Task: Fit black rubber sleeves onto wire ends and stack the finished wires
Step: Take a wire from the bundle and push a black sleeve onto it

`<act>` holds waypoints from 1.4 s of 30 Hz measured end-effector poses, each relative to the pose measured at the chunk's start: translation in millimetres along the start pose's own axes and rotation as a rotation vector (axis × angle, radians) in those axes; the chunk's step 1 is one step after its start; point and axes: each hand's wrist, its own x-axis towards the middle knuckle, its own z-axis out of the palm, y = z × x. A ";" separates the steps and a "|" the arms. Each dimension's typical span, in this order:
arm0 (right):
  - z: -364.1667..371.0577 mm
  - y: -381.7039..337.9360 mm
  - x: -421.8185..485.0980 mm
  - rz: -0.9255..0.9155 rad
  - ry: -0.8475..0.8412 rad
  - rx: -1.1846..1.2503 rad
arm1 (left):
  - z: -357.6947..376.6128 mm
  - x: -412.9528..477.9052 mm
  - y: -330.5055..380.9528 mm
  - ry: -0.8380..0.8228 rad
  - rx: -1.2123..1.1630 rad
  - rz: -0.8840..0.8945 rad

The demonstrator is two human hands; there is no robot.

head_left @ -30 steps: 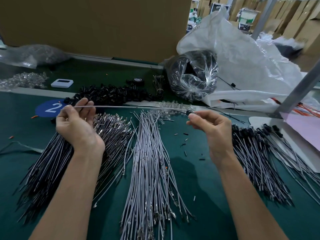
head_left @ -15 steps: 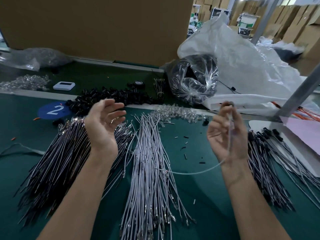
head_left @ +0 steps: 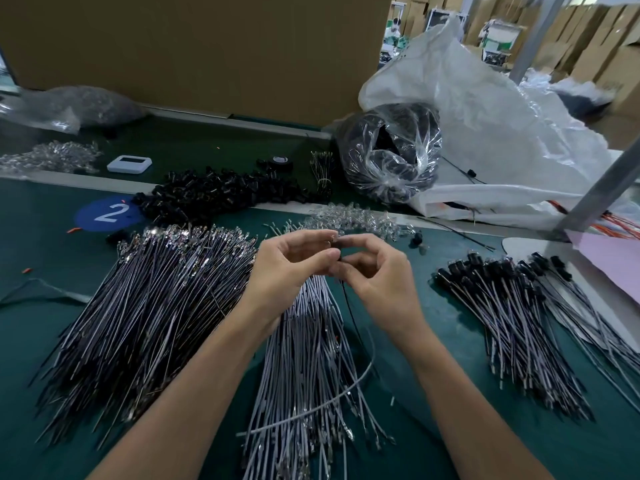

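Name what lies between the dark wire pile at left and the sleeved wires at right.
Head view: a fan of grey wires lies there on the green mat.

A green table (head_left: pixel 41 341) filled the near ground, with a pale strip (head_left: pixel 34 177) running across it from left to right. Behind it, on the far side, stood a broad cardboard wall (head_left: pixel 207 46). At the right a grey metal post (head_left: pixel 595 192) slanted upward. Far right, stacked cardboard boxes (head_left: pixel 588 46) lined a brightly lit aisle.
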 end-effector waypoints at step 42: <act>10.5 -0.8 -9.0 -0.205 0.127 -0.190 | 4.3 -6.1 9.5 0.212 -0.083 0.090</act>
